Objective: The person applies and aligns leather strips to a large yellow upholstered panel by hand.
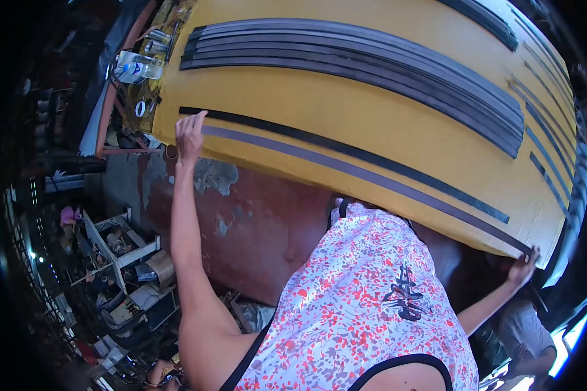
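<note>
A long grey-purple strip (pixel 346 167) lies along the near edge of the yellow tabletop (pixel 319 98). My left hand (pixel 189 135) is closed around its left end, with the fingertips near a black strip (pixel 346 155) that runs almost parallel just behind. At the far right corner, my right hand (pixel 523 267) pinches the other end of the grey-purple strip. The strip stretches between both hands and bends with the curve of the lens. Farther back lies a broad stack of dark grey strips (pixel 359 68), side by side.
More thin strips (pixel 548 140) lie along the right side, and another bundle (pixel 482 23) is at the back. A clear bottle (pixel 140 68) and a white ring (pixel 140 109) sit at the left end. A cluttered wooden frame (pixel 120 251) stands lower left. Another person (pixel 525 335) is at lower right.
</note>
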A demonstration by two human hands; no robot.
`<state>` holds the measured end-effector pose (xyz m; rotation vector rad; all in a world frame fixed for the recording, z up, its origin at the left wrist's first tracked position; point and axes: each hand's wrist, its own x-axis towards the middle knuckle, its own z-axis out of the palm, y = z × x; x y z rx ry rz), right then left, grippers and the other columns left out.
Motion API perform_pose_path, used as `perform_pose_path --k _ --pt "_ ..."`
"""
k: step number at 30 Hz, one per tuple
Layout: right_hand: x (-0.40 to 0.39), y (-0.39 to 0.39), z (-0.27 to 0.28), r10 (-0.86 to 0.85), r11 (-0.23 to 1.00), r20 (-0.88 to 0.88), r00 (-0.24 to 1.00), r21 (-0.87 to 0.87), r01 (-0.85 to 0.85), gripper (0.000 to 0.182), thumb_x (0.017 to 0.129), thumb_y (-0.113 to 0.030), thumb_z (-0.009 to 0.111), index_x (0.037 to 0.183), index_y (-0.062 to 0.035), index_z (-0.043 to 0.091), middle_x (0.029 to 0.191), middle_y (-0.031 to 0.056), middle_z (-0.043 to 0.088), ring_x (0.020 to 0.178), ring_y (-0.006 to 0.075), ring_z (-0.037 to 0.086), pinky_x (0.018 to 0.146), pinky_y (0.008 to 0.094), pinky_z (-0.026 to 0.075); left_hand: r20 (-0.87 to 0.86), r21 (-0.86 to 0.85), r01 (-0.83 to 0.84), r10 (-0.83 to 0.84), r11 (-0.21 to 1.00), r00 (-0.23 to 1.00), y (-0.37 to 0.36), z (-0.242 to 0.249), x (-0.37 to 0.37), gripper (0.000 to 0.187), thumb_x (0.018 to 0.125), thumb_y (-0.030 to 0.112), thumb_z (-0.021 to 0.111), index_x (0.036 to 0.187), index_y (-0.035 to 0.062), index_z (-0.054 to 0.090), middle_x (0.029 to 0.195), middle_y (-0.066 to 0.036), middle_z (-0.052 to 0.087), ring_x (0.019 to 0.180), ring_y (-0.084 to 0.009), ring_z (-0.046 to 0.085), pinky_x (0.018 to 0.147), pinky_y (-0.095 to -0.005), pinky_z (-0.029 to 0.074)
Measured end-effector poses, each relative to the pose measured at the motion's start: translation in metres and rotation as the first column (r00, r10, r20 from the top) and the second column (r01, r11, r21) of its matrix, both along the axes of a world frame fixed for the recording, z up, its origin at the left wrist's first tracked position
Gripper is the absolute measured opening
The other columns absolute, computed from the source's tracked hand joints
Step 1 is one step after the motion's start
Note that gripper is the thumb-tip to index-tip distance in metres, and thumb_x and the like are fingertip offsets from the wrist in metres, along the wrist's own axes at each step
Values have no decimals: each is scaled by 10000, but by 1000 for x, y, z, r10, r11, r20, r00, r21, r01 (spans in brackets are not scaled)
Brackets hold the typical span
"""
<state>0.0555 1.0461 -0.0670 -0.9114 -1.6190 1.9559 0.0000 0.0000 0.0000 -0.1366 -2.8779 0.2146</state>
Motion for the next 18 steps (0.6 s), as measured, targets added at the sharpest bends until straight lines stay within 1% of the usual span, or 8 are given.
perform_pose_path --k 1,2,3,5,9,10,14,18 --pt "10 5 2 -6 1000 13 1000 6 6 446 998 -269 596 1399 -109 486 1332 43 566 1106 104 552 861 264 427 23 -50 -22 23 998 999 -13 -4 10 386 874 91 533 1256 93 594 1130 -95 650 1094 -256 584 1000 -424 404" --pt "8 -16 -2 -12 1000 46 999 -21 13 424 992 -251 606 1382 -116 508 1303 19 590 1020 84 547 808 246 403 48 -100 -41 46 994 998 -24 -7 20 356 891 94 509 1235 89 601 1092 -83 651 1064 -259 588 980 -424 411" --pt "6 -73 -3 -44 998 129 991 -33 48 425 991 -253 611 1383 -122 511 1276 1 609 981 82 539 796 236 394 81 -93 -31 39 995 996 -59 -16 30 356 891 94 509 1235 89 601 1092 -83 651 1064 -259 588 980 -424 411" --pt "4 -95 -34 -20 995 162 987 -98 36 399 993 -268 615 1360 -128 549 1253 -13 623 985 69 536 790 228 388 128 -214 -50 78 975 989 -93 -21 38 338 898 101 497 1218 91 605 1075 -72 648 1044 -256 587 958 -423 418" --pt "6 -106 -66 62 979 232 971 -204 -14 376 981 -272 634 1332 -142 605 1270 -49 605 1024 57 542 849 223 415 229 -284 -60 129 957 965 -130 -34 40 324 895 127 508 1204 115 604 1035 -64 639 1040 -244 571 958 -429 402" --pt "5 -114 -67 73 976 243 967 -218 -19 381 985 -258 627 1347 -141 597 1271 -48 604 1027 62 547 854 223 424 215 -311 -66 138 948 967 -134 -36 37 240 929 153 513 1147 121 608 1016 -57 631 1027 -241 565 956 -435 391" --pt "6 -136 -75 66 973 307 949 -230 6 372 987 -226 622 1348 -137 599 1277 -47 603 1008 81 557 869 232 450 277 -330 -8 105 944 955 -144 -48 21 154 996 247 509 1036 126 595 987 -52 622 999 -243 561 930 -438 391" --pt "3 -147 -75 9 976 353 936 -208 69 355 975 -226 645 1316 -132 618 1259 -43 611 1004 100 566 849 251 457 369 -299 7 109 954 923 -141 -56 13 173 897 184 618 1056 116 605 1010 -69 627 1029 -265 557 946 -441 396"
